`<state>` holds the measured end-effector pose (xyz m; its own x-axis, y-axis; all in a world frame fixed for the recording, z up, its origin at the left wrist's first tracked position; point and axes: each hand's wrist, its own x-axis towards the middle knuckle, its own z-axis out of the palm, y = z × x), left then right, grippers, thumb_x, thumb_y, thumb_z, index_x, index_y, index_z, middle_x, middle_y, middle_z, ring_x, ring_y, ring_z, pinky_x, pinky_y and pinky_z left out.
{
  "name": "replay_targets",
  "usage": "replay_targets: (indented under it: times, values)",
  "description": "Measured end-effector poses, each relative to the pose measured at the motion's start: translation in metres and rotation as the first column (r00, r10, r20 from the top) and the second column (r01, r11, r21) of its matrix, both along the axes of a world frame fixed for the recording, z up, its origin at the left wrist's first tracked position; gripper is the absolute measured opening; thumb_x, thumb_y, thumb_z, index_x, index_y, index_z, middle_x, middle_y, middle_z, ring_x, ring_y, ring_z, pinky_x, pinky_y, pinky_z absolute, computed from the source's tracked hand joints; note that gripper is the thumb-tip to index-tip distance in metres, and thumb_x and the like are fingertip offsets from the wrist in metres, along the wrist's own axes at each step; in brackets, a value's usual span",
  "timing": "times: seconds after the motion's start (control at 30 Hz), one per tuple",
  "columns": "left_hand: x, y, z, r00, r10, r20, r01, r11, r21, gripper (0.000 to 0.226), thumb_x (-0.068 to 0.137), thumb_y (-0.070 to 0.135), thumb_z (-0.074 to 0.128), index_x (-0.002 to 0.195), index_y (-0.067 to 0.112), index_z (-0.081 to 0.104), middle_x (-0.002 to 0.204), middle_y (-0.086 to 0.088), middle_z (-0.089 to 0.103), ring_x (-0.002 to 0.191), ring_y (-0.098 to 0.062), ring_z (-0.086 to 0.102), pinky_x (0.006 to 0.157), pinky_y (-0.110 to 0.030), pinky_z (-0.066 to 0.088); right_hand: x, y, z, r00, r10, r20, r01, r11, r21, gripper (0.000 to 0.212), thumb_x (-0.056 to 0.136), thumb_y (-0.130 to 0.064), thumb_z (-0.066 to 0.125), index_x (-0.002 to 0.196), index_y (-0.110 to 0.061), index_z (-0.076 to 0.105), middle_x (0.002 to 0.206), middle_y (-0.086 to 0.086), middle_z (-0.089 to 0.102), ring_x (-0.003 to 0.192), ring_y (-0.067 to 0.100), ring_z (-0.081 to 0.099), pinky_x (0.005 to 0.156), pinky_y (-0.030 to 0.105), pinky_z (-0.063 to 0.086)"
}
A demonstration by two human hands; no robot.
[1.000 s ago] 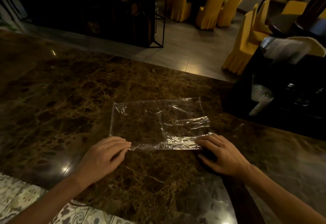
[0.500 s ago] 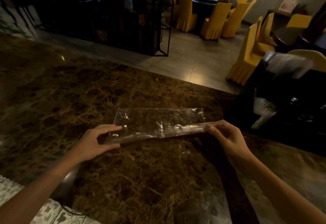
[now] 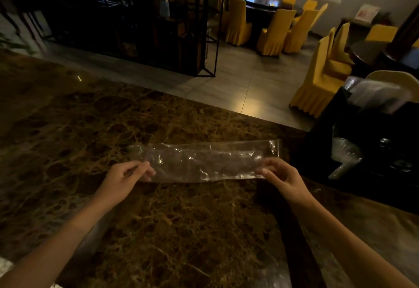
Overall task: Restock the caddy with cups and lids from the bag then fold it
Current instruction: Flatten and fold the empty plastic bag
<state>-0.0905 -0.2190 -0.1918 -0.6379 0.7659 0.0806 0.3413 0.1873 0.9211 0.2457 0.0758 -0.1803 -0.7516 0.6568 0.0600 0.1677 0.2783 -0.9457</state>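
Surface: marble counter (image 3: 158,231), dim dining room upper frame.
Bag: clear bag (image 3: 204,163) mid-frame, near edge lifted.
Fingers: my left hand (image 3: 127,179) and right hand (image 3: 283,176) pinch its ends.
Risk: slick film could slip, skewing my fold.

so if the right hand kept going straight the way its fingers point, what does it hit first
The right hand points left along the clear plastic bag it pinches; past that, probably the left hand, though depth is unclear.
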Motion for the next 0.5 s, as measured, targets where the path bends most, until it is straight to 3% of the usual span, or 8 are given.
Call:
replay_targets:
  times: [0.07,0.13,0.23,0.3,0.4,0.5]
  values:
    - [-0.002,0.006,0.000,0.999,0.026,0.025,-0.025,0.999,-0.033,0.030,0.095,0.041,0.059,0.087,0.019,0.079,0.087,0.005,0.080,0.075,-0.014,0.075,0.074,-0.020,0.059,-0.005,0.005,-0.007,0.996,-0.084,0.024,0.084,0.996,0.017,0.015,0.101,-0.037,0.061,0.101,-0.033,0.076,0.098,0.004,0.079,0.092,0.016,0.077,0.080,0.028,0.062]
    - [-0.004,0.008,-0.004,0.994,0.078,0.076,-0.074,0.996,-0.058,0.029,0.090,0.046,0.064,0.088,0.022,0.079,0.087,0.004,0.080,0.069,-0.017,0.076,0.073,-0.027,0.058,-0.011,0.011,-0.013,0.979,-0.198,0.040,0.198,0.980,0.012,0.016,0.101,-0.034,0.062,0.094,-0.031,0.077,0.089,0.002,0.080,0.081,0.015,0.077,0.072,0.023,0.059]
    - [-0.008,0.011,-0.010,0.989,0.144,0.039,-0.138,0.983,-0.117,0.023,0.086,0.051,0.069,0.082,0.030,0.079,0.083,0.009,0.079,0.060,-0.013,0.073,0.063,-0.021,0.056,-0.016,0.019,-0.025,0.958,-0.262,0.115,0.262,0.965,0.011,0.011,0.100,-0.022,0.066,0.108,-0.028,0.071,0.090,-0.013,0.079,0.081,0.014,0.077,0.066,0.020,0.058]
    - [-0.010,0.016,-0.016,0.982,0.190,-0.018,-0.191,0.969,-0.157,0.023,0.088,0.047,0.072,0.078,0.027,0.077,0.078,0.012,0.078,0.053,-0.013,0.071,0.060,-0.024,0.055,-0.019,0.020,-0.029,0.939,-0.297,0.176,0.290,0.955,0.064,0.021,0.100,-0.023,0.067,0.120,-0.027,0.065,0.095,-0.014,0.077,0.084,0.011,0.076,0.066,0.020,0.059]
    - [-0.011,0.026,-0.022,0.960,0.242,-0.139,-0.266,0.946,-0.186,0.024,0.092,0.043,0.071,0.076,0.025,0.073,0.069,0.012,0.075,0.044,-0.011,0.067,0.057,-0.029,0.056,-0.027,0.016,-0.026,0.896,-0.375,0.236,0.329,0.920,0.214,0.037,0.101,-0.027,0.066,0.137,-0.021,0.058,0.114,-0.013,0.065,0.087,-0.006,0.063,0.074,0.018,0.052]
    - [-0.011,0.031,-0.027,0.928,0.265,-0.262,-0.320,0.927,-0.197,0.027,0.095,0.045,0.066,0.076,0.025,0.069,0.064,0.009,0.072,0.043,-0.008,0.067,0.047,-0.023,0.056,-0.031,0.012,-0.025,0.888,-0.379,0.259,0.317,0.914,0.252,0.038,0.103,-0.027,0.063,0.140,-0.020,0.056,0.102,-0.016,0.066,0.082,-0.007,0.064,0.065,0.012,0.050]
